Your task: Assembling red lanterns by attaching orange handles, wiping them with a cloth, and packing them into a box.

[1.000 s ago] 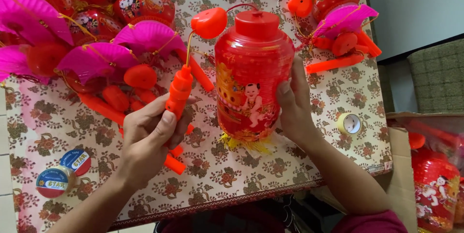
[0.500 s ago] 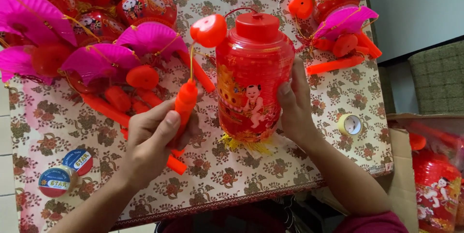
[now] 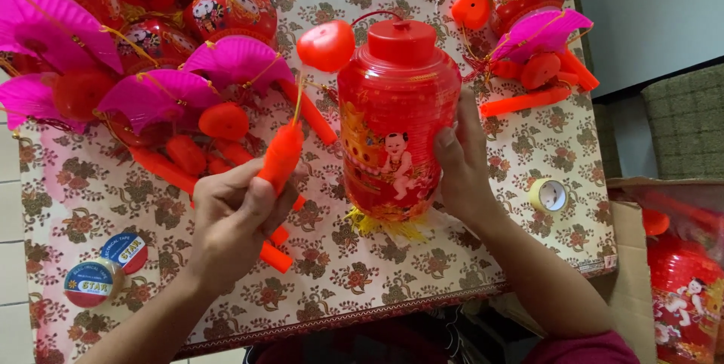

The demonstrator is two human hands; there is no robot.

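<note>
Steadying the red lantern, the right hand grasps its side; left hand fingers clench an orange handle. Pink fans crowd the table; tape rolls lie near, perhaps unused.

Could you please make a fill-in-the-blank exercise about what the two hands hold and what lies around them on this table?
1. The right hand steadies a red ____ with a yellow fringe.
2. The left hand grips an orange handle whose colour matches the loose ____ lying on the tablecloth.
3. Near the right wrist lies a small roll of ____.
4. The folded paper fans at the left are ____ in colour.

Missing words: lantern; sticks; tape; pink
</note>
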